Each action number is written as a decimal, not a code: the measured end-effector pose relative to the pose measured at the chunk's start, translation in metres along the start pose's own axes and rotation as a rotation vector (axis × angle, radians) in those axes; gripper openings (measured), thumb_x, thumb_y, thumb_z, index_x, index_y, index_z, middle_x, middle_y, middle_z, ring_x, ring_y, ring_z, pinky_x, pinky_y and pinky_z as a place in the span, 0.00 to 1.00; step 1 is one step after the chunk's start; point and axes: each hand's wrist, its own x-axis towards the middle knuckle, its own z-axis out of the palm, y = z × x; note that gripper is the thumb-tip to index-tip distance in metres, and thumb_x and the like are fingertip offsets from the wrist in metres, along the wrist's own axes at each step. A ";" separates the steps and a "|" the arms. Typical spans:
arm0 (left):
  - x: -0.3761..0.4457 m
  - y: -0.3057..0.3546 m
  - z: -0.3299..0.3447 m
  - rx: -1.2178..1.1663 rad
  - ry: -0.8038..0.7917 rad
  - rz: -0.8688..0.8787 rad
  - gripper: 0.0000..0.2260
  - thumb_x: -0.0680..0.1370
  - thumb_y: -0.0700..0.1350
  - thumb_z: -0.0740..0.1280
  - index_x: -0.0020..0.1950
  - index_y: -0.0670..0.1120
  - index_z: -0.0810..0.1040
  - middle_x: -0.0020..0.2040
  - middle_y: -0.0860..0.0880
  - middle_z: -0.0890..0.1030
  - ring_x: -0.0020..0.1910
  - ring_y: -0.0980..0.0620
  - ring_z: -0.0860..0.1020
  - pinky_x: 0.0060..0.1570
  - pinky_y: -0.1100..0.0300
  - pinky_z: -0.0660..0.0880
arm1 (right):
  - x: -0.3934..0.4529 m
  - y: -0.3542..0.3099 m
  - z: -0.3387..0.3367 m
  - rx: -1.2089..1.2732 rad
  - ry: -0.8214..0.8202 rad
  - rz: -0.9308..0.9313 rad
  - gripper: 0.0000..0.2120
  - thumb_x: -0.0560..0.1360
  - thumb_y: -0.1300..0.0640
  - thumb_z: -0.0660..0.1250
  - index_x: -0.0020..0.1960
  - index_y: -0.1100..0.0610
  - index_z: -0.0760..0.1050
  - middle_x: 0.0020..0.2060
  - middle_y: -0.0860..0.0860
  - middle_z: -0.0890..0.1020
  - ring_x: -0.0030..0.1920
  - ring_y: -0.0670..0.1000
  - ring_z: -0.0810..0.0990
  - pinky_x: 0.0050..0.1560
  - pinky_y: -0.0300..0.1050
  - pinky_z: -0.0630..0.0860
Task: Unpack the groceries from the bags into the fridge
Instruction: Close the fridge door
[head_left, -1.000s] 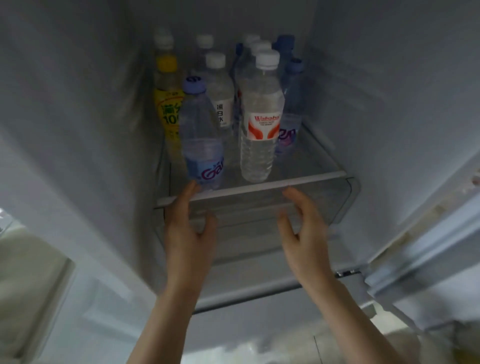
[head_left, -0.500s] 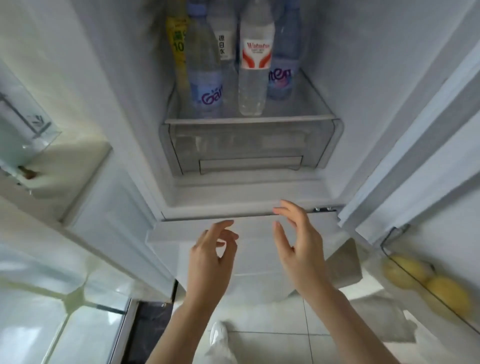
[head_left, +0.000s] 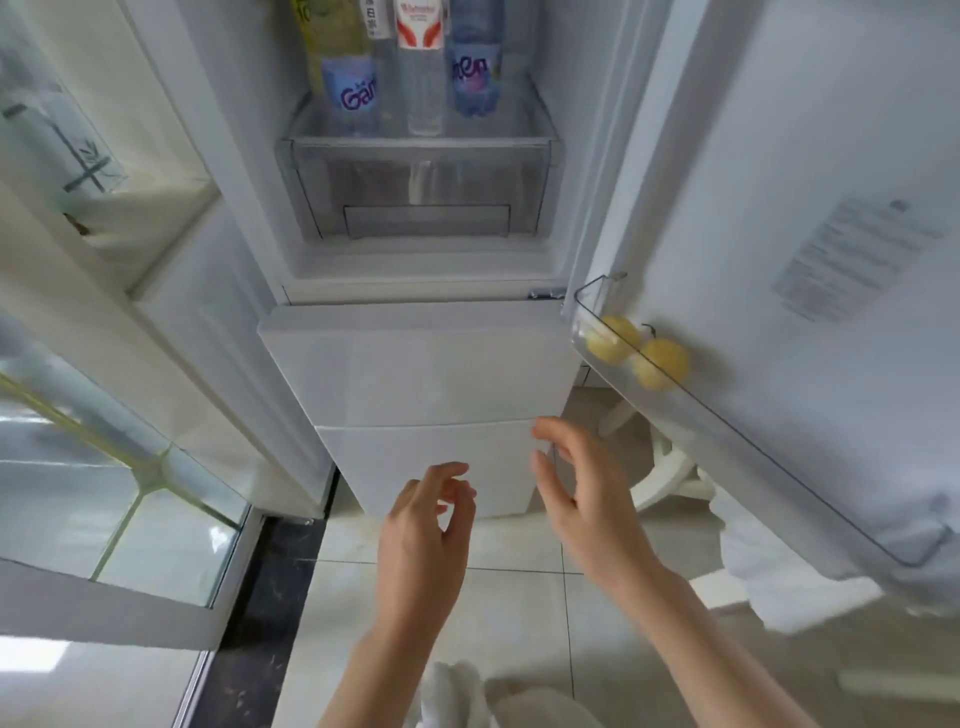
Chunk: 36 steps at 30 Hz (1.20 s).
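tiled floor, glass partition

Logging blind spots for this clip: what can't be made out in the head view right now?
- Bottles: caps and upper halves cut off by the top edge; back rows hidden behind the front ones.
- Crisper drawer: contents unclear through the hazy front.
- Door sticker: print too small and blurred.
- Yellow fruit in the door bin: type unclear, blurred.
- Grocery bags: none clearly identifiable.
- Left hand, right hand: both empty.

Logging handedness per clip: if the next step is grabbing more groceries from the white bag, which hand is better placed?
Probably the right hand: it is empty, open, and nearer the white bag on the floor, at the right.
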 end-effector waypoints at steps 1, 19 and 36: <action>-0.009 0.005 0.004 0.006 -0.021 0.012 0.08 0.78 0.45 0.65 0.55 0.53 0.79 0.43 0.56 0.82 0.44 0.58 0.80 0.43 0.55 0.79 | -0.010 0.000 -0.007 0.000 0.022 0.012 0.12 0.79 0.56 0.62 0.62 0.56 0.73 0.57 0.45 0.78 0.61 0.43 0.75 0.62 0.46 0.72; -0.123 0.100 0.065 -0.055 -0.263 0.345 0.03 0.79 0.45 0.66 0.50 0.49 0.79 0.42 0.57 0.82 0.41 0.55 0.79 0.37 0.56 0.76 | -0.149 -0.005 -0.147 0.027 0.530 0.174 0.09 0.79 0.57 0.63 0.57 0.58 0.76 0.52 0.47 0.82 0.56 0.42 0.79 0.56 0.44 0.77; -0.137 0.224 0.188 -0.106 -0.016 0.507 0.13 0.77 0.41 0.67 0.62 0.46 0.76 0.60 0.53 0.78 0.64 0.54 0.71 0.63 0.71 0.64 | -0.137 0.048 -0.315 -0.013 0.626 -0.042 0.13 0.78 0.59 0.63 0.61 0.62 0.73 0.56 0.54 0.79 0.58 0.50 0.78 0.56 0.43 0.77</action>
